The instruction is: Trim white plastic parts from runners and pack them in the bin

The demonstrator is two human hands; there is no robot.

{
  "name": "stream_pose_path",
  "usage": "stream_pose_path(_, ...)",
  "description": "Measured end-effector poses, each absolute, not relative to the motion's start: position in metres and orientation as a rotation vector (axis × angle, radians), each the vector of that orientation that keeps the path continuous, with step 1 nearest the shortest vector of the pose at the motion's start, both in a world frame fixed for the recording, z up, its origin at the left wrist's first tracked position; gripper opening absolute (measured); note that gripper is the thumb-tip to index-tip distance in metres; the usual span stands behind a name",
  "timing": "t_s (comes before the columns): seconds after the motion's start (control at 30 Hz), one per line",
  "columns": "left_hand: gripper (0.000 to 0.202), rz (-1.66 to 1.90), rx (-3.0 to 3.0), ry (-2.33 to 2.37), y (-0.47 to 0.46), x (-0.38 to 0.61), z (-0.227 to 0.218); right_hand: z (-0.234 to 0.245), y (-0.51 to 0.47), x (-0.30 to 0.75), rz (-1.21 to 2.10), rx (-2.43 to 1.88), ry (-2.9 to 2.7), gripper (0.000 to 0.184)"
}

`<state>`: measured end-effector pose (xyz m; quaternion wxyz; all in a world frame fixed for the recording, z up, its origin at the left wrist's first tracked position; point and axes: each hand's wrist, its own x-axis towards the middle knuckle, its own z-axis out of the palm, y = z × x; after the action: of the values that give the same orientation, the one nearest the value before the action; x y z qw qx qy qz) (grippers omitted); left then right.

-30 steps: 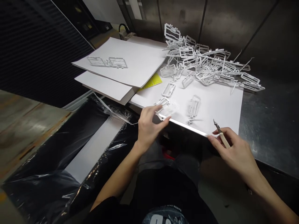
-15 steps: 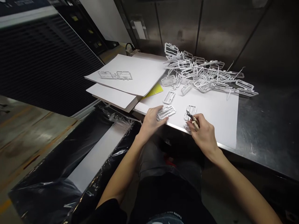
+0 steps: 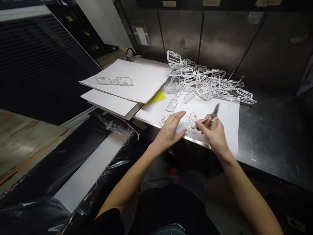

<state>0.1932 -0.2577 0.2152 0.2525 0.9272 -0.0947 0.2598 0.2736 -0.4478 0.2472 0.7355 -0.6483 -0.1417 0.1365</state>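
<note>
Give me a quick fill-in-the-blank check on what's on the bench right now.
1. The right hand grips a small ____ with a dark tip.
2. The left hand lies flat on the ____ sheet at the bench edge.
3. The tangled pile of plastic frames sits at the ____ end of that sheet.
4. A ____ ruler pokes out from under the stacked boards.

Missing words: knife; white; far; yellow
</note>
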Motion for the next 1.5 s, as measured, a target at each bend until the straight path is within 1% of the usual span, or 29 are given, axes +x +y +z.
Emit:
stream_pose_path(0.07, 0.076, 0.774, 2.493, -0.309, -0.265, 0.190, 0.222, 0.259, -0.459, 0.275, 0.414, -1.180, -0.168, 0.051)
stream_pose_path(0.1, 0.072, 0.815, 2.467, -0.340, -0.269, 0.189, 0.225, 0.265, -0.465, 0.275, 0.462, -1.096, -0.116, 0.053)
stream_pose_path(0.17, 0.055, 0.872, 2.387, -0.373, -0.278, 0.187, 0.230, 0.273, -0.476, 0.276, 0.510, -1.013, -0.034, 0.052)
stream_pose_path(0.2, 0.049, 0.877, 2.343, -0.372, -0.284, 0.187, 0.233, 0.275, -0.481, 0.275, 0.509, -0.997, -0.003, 0.052)
stream_pose_path(0.23, 0.049, 0.853, 2.303, -0.371, -0.289, 0.186, 0.234, 0.277, -0.484, 0.275, 0.501, -0.987, 0.024, 0.051)
stream_pose_path(0.27, 0.055, 0.808, 2.270, -0.374, -0.295, 0.187, 0.236, 0.277, -0.487, 0.274, 0.487, -0.981, 0.045, 0.051)
stream_pose_path(0.33, 0.077, 0.721, 2.228, -0.403, -0.307, 0.187, 0.235, 0.276, -0.491, 0.273, 0.453, -0.976, 0.063, 0.048)
stream_pose_path(0.37, 0.083, 0.708, 2.208, -0.412, -0.313, 0.188, 0.233, 0.274, -0.492, 0.273, 0.438, -0.981, 0.061, 0.046)
stream_pose_path(0.4, 0.082, 0.713, 2.186, -0.403, -0.318, 0.188, 0.231, 0.273, -0.494, 0.273, 0.427, -0.992, 0.057, 0.045)
stream_pose_path(0.5, 0.061, 0.754, 2.144, -0.310, -0.326, 0.188, 0.227, 0.268, -0.506, 0.272, 0.424, -1.085, 0.041, 0.047)
stream_pose_path(0.53, 0.058, 0.763, 2.149, -0.272, -0.324, 0.186, 0.227, 0.266, -0.513, 0.272, 0.417, -1.148, 0.029, 0.048)
stream_pose_path(0.6, 0.058, 0.797, 2.201, -0.213, -0.317, 0.183, 0.232, 0.265, -0.530, 0.270, 0.368, -1.351, -0.022, 0.051)
stream_pose_path(0.7, 0.054, 0.854, 2.318, -0.146, -0.302, 0.176, 0.243, 0.267, -0.555, 0.263, 0.327, -1.777, -0.200, 0.056)
stream_pose_path(0.77, 0.051, 0.877, 2.370, -0.150, -0.297, 0.173, 0.249, 0.272, -0.564, 0.254, 0.365, -2.023, -0.337, 0.053)
stream_pose_path(0.83, 0.050, 0.896, 2.394, -0.187, -0.298, 0.171, 0.253, 0.277, -0.563, 0.246, 0.389, -2.165, -0.439, 0.049)
stream_pose_path(1.07, 0.057, 0.863, 2.403, -0.294, -0.308, 0.166, 0.259, 0.280, -0.548, 0.242, 0.424, -2.232, -0.474, 0.054)
stream_pose_path(1.5, 0.058, 0.840, 2.425, -0.313, -0.306, 0.160, 0.265, 0.278, -0.548, 0.240, 0.448, -2.158, -0.493, 0.056)
